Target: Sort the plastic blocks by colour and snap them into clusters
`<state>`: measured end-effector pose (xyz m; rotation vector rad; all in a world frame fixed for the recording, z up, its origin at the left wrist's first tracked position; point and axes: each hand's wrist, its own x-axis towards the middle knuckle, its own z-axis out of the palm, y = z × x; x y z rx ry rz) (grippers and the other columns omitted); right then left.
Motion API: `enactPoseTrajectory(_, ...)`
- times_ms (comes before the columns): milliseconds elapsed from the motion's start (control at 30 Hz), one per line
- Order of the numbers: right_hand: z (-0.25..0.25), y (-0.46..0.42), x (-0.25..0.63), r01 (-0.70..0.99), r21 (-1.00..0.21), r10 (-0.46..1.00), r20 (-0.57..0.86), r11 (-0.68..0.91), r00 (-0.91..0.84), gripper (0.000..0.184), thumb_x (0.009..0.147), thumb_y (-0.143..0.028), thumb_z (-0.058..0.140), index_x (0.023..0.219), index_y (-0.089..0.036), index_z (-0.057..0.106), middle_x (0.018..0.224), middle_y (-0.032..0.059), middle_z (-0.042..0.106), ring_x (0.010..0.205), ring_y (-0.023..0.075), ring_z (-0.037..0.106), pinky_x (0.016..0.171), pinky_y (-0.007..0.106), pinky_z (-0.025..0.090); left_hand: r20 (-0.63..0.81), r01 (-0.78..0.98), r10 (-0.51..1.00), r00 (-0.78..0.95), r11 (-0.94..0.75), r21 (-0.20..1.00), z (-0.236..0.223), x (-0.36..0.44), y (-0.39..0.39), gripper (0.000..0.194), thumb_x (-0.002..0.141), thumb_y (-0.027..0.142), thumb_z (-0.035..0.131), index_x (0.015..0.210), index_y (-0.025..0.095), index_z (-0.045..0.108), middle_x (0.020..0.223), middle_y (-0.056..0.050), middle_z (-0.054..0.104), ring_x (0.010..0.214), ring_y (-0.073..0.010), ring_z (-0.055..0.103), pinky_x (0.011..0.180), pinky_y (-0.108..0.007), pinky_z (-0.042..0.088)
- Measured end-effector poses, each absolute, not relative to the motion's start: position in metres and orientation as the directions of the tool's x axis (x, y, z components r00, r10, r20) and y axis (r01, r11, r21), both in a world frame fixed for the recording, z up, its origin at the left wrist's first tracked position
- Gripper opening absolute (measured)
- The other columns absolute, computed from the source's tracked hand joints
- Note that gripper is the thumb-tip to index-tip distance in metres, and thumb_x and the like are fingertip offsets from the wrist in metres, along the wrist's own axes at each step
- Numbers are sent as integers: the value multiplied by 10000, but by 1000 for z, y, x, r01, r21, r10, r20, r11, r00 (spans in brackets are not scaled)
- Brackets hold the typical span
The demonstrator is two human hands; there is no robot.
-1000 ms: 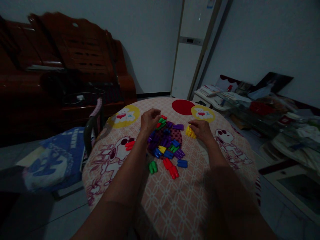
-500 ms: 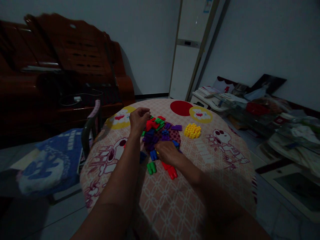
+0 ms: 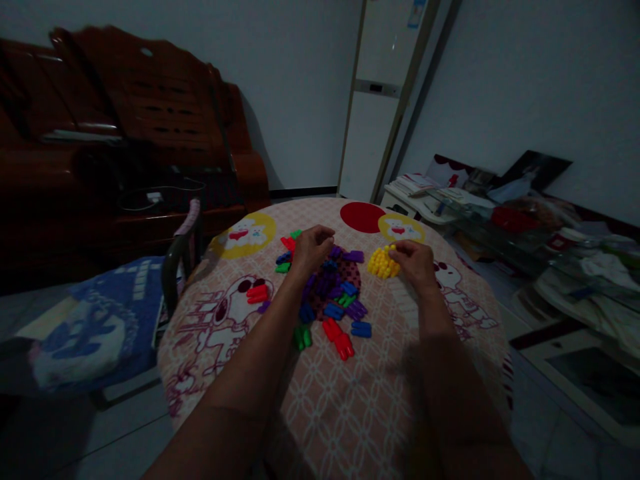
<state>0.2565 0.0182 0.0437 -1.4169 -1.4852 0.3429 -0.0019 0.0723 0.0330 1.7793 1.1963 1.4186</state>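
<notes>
My left hand [image 3: 311, 250] hovers over the far part of a loose pile of plastic building blocks, its fingers bent and apart with nothing seen in them. At the right, my right hand [image 3: 417, 263] pinches a yellow block [image 3: 392, 249] at the edge of a tight cluster of yellow blocks [image 3: 383, 264]. Purple blocks [image 3: 325, 283] fill the middle of the pile. Around them lie blue blocks [image 3: 361, 329], red blocks [image 3: 343, 343], green blocks [image 3: 302, 337] and a separate red block [image 3: 257, 294] to the left.
A patterned cloth covers the round table [image 3: 345, 413]. To the left stands a chair [image 3: 183, 253] with a blue cloth [image 3: 115, 313] beside it. A wooden sofa [image 3: 150, 100] is behind, and a cluttered glass-topped cabinet [image 3: 520, 233] runs along the right.
My right hand has moved from the pile to the yellow cluster at the right. My left hand has shifted right over the pile, uncovering blocks on the left.
</notes>
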Motion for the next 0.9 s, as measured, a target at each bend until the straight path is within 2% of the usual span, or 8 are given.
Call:
enactPoseTrajectory(67, 35, 21, 288, 575, -791, 830, 456, 211, 322, 236, 672, -315, 646, 828, -163, 737, 787, 35, 728, 716, 192, 654, 699, 322, 529, 457, 332, 881, 122, -470, 818, 32, 8, 68, 222, 753, 233, 619, 933, 170, 733, 845, -49, 762, 791, -190, 706, 724, -295, 571)
enactPoseTrajectory(167, 17, 22, 318, 565, -815, 827, 402, 126, 395, 263, 629, -308, 633, 819, -164, 744, 776, 41, 738, 706, 199, 659, 683, 339, 547, 442, 355, 878, 184, -478, 803, 31, 14, 65, 229, 758, 214, 613, 948, 167, 733, 840, -52, 764, 786, -193, 711, 729, -300, 574)
enactPoseTrajectory(300, -5, 23, 326, 503, -864, 885, 258, 31, 387, 265, 573, -258, 645, 788, -154, 760, 724, 48, 746, 686, 205, 677, 679, 340, 558, 438, 367, 883, 170, -469, 803, 28, 12, 68, 226, 765, 213, 611, 950, 168, 731, 863, -53, 768, 799, -198, 719, 755, -313, 581)
enactPoseTrajectory(400, -16, 27, 321, 468, -883, 904, 217, 21, 369, 267, 563, -215, 635, 785, -144, 765, 766, 69, 767, 721, 207, 695, 722, 336, 559, 443, 365, 882, 161, -470, 804, 27, 11, 70, 224, 767, 220, 615, 950, 167, 733, 856, -54, 764, 807, -203, 720, 755, -316, 583)
enactPoseTrajectory(600, -23, 30, 320, 397, -917, 917, 116, -50, 383, 487, 527, -142, 582, 985, -109, 745, 849, 95, 779, 716, 216, 705, 674, 328, 562, 427, 374, 887, 175, -461, 805, 26, 12, 70, 231, 765, 219, 616, 953, 161, 736, 831, -55, 760, 790, -203, 717, 738, -313, 578)
enactPoseTrajectory(700, -22, 30, 316, 493, -870, 926, 166, -24, 338, 552, 521, -126, 568, 1051, -122, 723, 935, 89, 780, 810, 226, 713, 734, 335, 568, 431, 376, 886, 171, -463, 802, 26, 12, 70, 222, 761, 220, 622, 943, 164, 737, 830, -56, 761, 803, -206, 717, 743, -315, 578)
enactPoseTrajectory(833, -18, 30, 302, 720, -691, 930, 299, 56, 215, 518, 562, -131, 548, 1045, -162, 734, 952, 62, 775, 873, 235, 696, 817, 344, 548, 429, 365, 888, 168, -460, 809, 25, 10, 70, 232, 760, 219, 614, 949, 159, 735, 849, -58, 764, 823, -206, 718, 761, -314, 577)
enactPoseTrajectory(900, -17, 31, 296, 779, -625, 926, 322, 52, 196, 529, 588, -142, 545, 1084, -157, 728, 973, 74, 772, 886, 245, 692, 826, 351, 543, 426, 367, 891, 157, -453, 812, 26, 7, 70, 248, 764, 229, 608, 962, 150, 735, 865, -62, 766, 836, -209, 718, 768, -316, 575)
